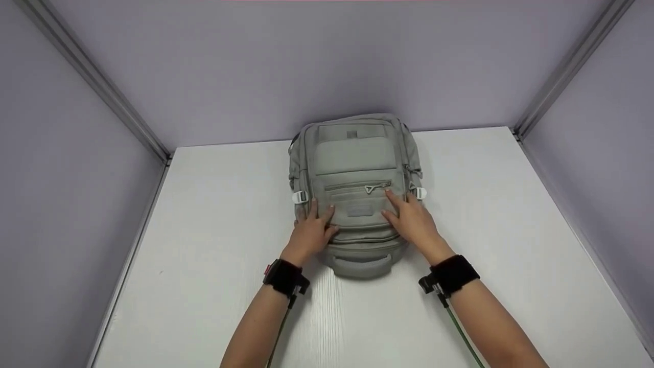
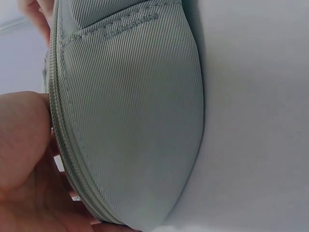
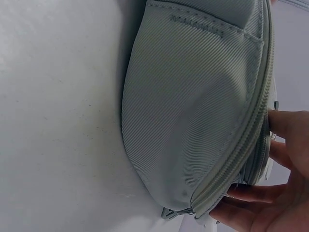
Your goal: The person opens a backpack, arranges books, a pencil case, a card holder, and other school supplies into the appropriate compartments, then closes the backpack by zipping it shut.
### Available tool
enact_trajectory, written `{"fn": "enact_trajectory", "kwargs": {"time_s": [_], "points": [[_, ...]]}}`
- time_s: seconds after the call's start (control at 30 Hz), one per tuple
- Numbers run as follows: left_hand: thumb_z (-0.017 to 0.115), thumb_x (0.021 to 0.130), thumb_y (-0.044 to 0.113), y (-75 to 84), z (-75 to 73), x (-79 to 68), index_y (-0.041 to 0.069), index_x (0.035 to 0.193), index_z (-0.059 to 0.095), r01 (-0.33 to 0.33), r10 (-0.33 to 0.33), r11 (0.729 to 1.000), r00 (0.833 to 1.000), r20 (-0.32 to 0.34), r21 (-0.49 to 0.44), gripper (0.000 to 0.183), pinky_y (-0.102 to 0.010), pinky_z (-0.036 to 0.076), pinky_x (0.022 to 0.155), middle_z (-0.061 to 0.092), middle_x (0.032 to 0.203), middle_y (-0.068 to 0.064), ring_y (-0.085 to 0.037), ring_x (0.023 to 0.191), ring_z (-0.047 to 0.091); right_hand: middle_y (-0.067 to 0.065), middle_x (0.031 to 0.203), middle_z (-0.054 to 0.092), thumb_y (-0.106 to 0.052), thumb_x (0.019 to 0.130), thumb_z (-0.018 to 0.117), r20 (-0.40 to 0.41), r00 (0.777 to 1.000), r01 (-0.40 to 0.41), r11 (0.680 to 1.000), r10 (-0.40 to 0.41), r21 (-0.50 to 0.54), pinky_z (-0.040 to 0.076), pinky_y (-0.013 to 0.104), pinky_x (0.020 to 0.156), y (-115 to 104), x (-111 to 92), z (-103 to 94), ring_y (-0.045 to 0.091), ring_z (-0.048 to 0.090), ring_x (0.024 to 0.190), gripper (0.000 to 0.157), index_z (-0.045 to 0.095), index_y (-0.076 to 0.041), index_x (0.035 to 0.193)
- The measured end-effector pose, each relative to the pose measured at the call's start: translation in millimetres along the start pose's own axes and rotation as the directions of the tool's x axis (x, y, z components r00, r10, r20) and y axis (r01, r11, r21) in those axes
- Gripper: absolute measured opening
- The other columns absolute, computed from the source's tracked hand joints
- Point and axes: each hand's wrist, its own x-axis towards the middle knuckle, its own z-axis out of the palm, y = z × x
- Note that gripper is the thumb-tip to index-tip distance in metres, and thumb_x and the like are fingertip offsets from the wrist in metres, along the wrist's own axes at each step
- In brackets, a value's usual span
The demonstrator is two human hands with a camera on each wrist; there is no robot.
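Observation:
A grey-green backpack lies on the white table, its front panel facing up and its grab handle toward me. My left hand rests on the lower left of the bag with fingers spread. On the lower right lies my right hand, its fingers extended near the small front zip and its triangular pull. In the left wrist view, my left hand touches the zipped edge of the bag. The right wrist view has my right hand against the opposite zipped edge.
White side buckles sit on both flanks of the bag. Beyond it stands a pale back wall, with side walls and metal corner posts to left and right. Black wrist straps with green cables trail along both forearms.

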Motion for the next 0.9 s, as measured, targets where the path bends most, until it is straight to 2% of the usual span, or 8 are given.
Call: {"fn": "enact_trajectory", "kwargs": {"time_s": [0.23, 0.37, 0.7, 0.9], "points": [[0.051, 0.101, 0.044, -0.5, -3.3, 7.4, 0.024, 0.153, 0.036, 0.008, -0.008, 1.0, 0.999, 0.045, -0.019, 0.058, -0.066, 0.03, 0.103, 0.014, 0.159, -0.024, -0.058, 0.136, 0.02, 0.038, 0.143, 0.034, -0.04, 0.099, 0.058, 0.005, 1.0, 0.001, 1.0, -0.001, -0.007, 0.042, 0.061, 0.094, 0.3, 4.2, -2.1, 0.055, 0.044, 0.122, 0.059, 0.04, -0.02, 0.151], [0.051, 0.101, 0.045, -0.8, -4.0, 8.7, 0.024, 0.153, 0.036, 0.003, -0.002, 1.0, 0.999, 0.046, -0.019, 0.058, -0.065, 0.03, 0.104, 0.013, 0.159, -0.024, -0.058, 0.136, 0.021, 0.038, 0.143, 0.034, -0.04, 0.099, 0.059, -0.001, 1.0, 0.006, 1.0, -0.006, 0.003, 0.041, 0.061, 0.096, 1.1, 5.5, -2.5, 0.055, 0.044, 0.123, 0.06, 0.04, -0.02, 0.151], [0.052, 0.1, 0.046, -4.7, -2.5, 3.5, 0.025, 0.153, 0.036, -0.031, 0.03, 0.999, 1.0, 0.009, 0.028, 0.059, -0.064, 0.032, 0.103, 0.016, 0.159, -0.023, -0.056, 0.136, 0.023, 0.039, 0.145, 0.03, -0.041, 0.101, 0.054, 0.017, 0.999, 0.036, 0.999, -0.036, -0.022, 0.041, 0.063, 0.094, 4.7, 0.9, -0.5, 0.056, 0.04, 0.126, 0.061, 0.033, -0.021, 0.154], [0.05, 0.1, 0.048, -11.4, -1.1, -1.4, 0.027, 0.153, 0.035, -0.038, 0.039, 0.998, 0.999, -0.021, 0.044, 0.059, -0.065, 0.029, 0.104, 0.017, 0.16, -0.018, -0.048, 0.14, 0.024, 0.036, 0.148, 0.029, -0.038, 0.1, 0.056, 0.007, 0.998, 0.068, 0.998, -0.068, 0.018, 0.042, 0.064, 0.091, 10.3, -7.8, -2.5, 0.054, 0.041, 0.126, 0.063, 0.031, -0.022, 0.155]]}}
